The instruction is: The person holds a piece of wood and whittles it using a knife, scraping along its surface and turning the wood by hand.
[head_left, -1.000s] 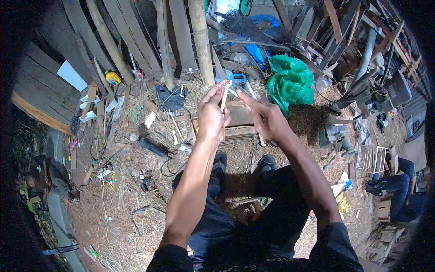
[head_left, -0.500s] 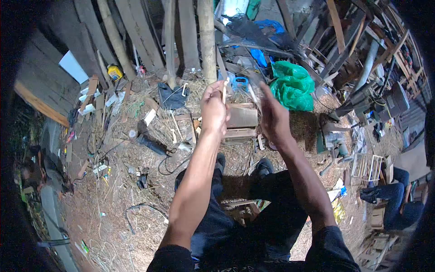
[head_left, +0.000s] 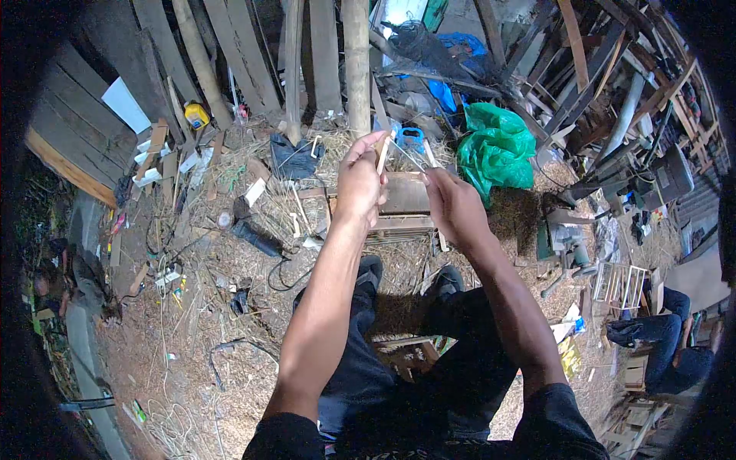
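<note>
Wood strip [head_left: 382, 156]: thin pale sliver, upright, at 12 o'clock of the frame's centre, above the knees.
Left hand [head_left: 360, 188]: pinched shut around the strip's lower half, thumb and fingers pressed on it.
Right hand [head_left: 454, 205]: closed on a second thin stick [head_left: 426, 153], just beside the first; a fine strand seems to run between them, too thin to confirm.
Handling: likely light, stiff, prone to snap; best held low, near the base.
Surroundings: wooden box [head_left: 404, 201] beneath the hands, green bag [head_left: 497, 142] at 2 o'clock, straw-littered ground.
Hidden: strip's lower end inside the fist.
</note>
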Demonstrator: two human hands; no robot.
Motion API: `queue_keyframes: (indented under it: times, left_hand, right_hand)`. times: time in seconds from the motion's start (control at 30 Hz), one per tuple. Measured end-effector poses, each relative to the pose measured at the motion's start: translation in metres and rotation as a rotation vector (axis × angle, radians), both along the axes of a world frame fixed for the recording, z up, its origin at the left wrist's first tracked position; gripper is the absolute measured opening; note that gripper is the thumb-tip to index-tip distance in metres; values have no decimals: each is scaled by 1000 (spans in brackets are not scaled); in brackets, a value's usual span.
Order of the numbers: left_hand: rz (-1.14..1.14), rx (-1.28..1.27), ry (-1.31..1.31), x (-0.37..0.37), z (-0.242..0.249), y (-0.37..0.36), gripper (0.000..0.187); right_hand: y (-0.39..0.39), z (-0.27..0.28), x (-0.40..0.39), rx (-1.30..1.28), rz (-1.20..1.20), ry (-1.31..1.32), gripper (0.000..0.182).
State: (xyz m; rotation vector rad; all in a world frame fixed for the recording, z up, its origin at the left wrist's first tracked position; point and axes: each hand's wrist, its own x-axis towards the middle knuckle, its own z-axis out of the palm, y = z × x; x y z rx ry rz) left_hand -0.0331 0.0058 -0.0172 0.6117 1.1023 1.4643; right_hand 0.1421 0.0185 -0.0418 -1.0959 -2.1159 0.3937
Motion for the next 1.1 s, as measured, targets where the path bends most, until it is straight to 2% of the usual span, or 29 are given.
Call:
queue_keyframes:
  times: [0.3,0.53,0.63,0.73,0.83,0.93,0.97,1.1]
  left_hand:
    - [-36,-51,-29,-1,0,1,32]
    - [-143,-46,167,1,19,-7,33]
    - [-188,-16,242,0,7,-3,34]
    - [-244,-45,169,-6,2,-3,33]
    - [-303,-100,-19,-1,15,-5,33]
    - [-288,-74,-117,-3,10,3,34]
    - [-313,-58,-151,-5,8,5,34]
    - [-402,-13,-275,-9,-4,12,35]
  right_hand:
    - [2,2,1,-18,-70,-108,14]
    - [-1,6,13,-60,-26,-103,12]
    - [-1,1,20,-57,4,-83,11]
    - [14,-6,34,-174,271,76,17]
    - [21,6,49,-757,337,422,25]
    - [24,0,41,-475,240,453,28]
    - [25,-9,41,-264,175,287,24]
    - [14,-3,32,-162,136,188,15]
